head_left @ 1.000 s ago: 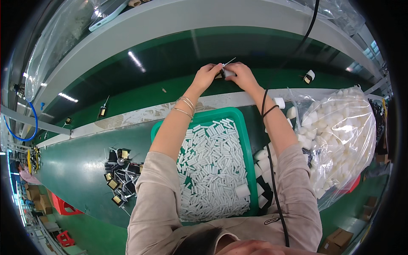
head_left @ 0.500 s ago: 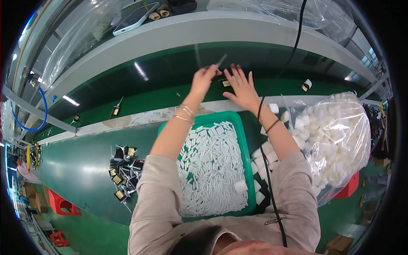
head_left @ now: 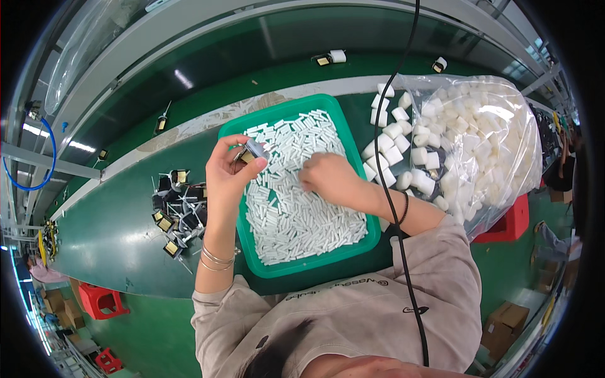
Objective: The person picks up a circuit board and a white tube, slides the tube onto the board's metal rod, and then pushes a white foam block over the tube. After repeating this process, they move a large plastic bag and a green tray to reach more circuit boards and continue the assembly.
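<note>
Over the left part of a green tray [head_left: 337,107], my left hand [head_left: 228,173] is closed on a small black part [head_left: 252,151] with a gold face and a grey end. My right hand [head_left: 334,179] reaches into the many short white tubes [head_left: 296,220] that fill the tray. Its fingers are curled down together among them, and whatever they pinch is hidden. Left of the tray lies a heap of similar black-and-gold parts [head_left: 179,211] with thin shafts.
White foam-like plugs [head_left: 394,142] lie right of the tray, beside a clear bag [head_left: 491,145] full of them. On the far green strip sit parts with white plugs [head_left: 329,58] and a bare part [head_left: 162,123]. A black cable [head_left: 398,208] hangs across the view.
Both hands have come back from the far strip to the tray, the right one into the tubes. A part with a white plug stays on the strip. My view has shifted.
</note>
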`<action>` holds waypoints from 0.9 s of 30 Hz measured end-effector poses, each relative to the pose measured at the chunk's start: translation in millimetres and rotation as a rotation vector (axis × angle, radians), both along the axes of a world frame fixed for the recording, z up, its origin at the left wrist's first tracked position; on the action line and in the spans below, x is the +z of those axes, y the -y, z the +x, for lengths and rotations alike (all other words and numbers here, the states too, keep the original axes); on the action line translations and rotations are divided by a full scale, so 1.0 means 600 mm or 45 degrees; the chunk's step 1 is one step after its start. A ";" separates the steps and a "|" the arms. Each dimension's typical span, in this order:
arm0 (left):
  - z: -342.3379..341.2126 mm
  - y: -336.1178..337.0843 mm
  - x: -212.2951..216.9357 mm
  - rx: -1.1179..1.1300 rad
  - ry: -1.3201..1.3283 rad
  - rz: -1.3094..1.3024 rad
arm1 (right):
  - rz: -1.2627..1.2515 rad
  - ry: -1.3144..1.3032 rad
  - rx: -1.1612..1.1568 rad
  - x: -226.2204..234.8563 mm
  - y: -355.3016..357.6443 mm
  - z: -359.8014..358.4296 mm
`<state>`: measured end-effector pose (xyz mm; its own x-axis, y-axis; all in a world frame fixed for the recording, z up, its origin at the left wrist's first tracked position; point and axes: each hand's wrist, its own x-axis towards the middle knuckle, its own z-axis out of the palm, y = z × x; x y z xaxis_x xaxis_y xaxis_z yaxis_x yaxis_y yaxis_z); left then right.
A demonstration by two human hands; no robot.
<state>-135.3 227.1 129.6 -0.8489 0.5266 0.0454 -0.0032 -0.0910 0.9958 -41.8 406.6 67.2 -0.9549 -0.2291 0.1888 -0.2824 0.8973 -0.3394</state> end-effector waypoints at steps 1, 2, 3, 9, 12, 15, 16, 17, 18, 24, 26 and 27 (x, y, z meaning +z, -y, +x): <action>0.010 -0.001 -0.001 0.016 0.019 0.033 | -0.064 -0.014 -0.034 0.008 0.000 -0.001; 0.017 0.004 -0.008 0.025 0.021 0.031 | -0.067 -0.011 -0.025 0.012 0.005 0.001; 0.022 0.007 -0.020 0.069 -0.022 0.077 | -0.236 -0.106 -0.083 0.015 0.008 0.003; 0.039 0.026 -0.083 0.209 -0.019 0.193 | -0.915 -0.044 -0.149 0.028 -0.005 0.001; 0.041 0.032 -0.091 0.185 -0.063 0.160 | -0.918 -0.123 -0.056 0.036 -0.014 -0.006; 0.039 0.032 -0.092 0.190 -0.068 0.223 | -0.902 -0.173 -0.029 0.033 -0.014 -0.013; 0.037 0.034 -0.095 0.196 -0.064 0.215 | -0.920 -0.235 -0.016 0.032 -0.013 -0.015; 0.035 0.036 -0.097 0.208 -0.063 0.229 | -0.908 -0.218 0.002 0.032 -0.013 -0.016; 0.033 0.037 -0.100 0.220 -0.062 0.243 | -0.914 -0.216 0.001 0.031 -0.013 -0.017; 0.031 0.037 -0.110 0.226 -0.096 0.232 | -0.824 -0.275 0.058 0.030 -0.015 -0.019; 0.031 0.040 -0.110 0.223 -0.063 0.264 | -0.813 -0.290 0.024 0.030 -0.016 -0.019; 0.031 0.041 -0.109 0.222 -0.036 0.298 | -0.817 -0.289 0.026 0.030 -0.016 -0.019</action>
